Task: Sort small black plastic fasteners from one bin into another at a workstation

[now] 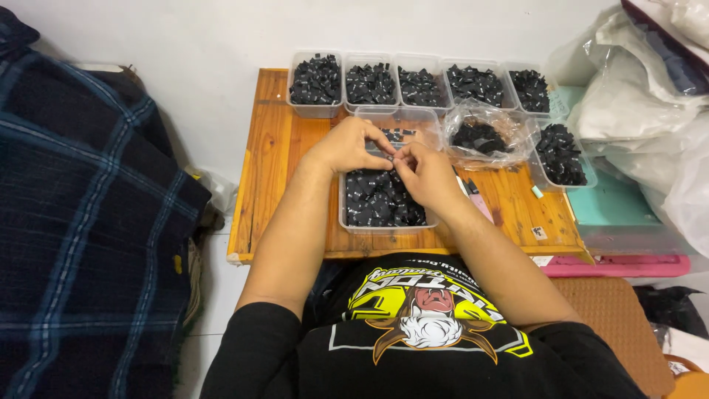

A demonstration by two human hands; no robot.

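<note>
Black shirt (421,347), hands (347,146) (meeting) over tub (384,199)

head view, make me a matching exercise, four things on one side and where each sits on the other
Things:
1. clear tub
2. plastic bag of black pieces
3. plaid cloth
4. pink mat

Places:
A. far left, beside the wooden table
B. under the left hand and right hand
C. right of the table's near corner
D. on the table, just below the back row of tubs

Pairs: 1-B, 2-D, 3-A, 4-C
</note>
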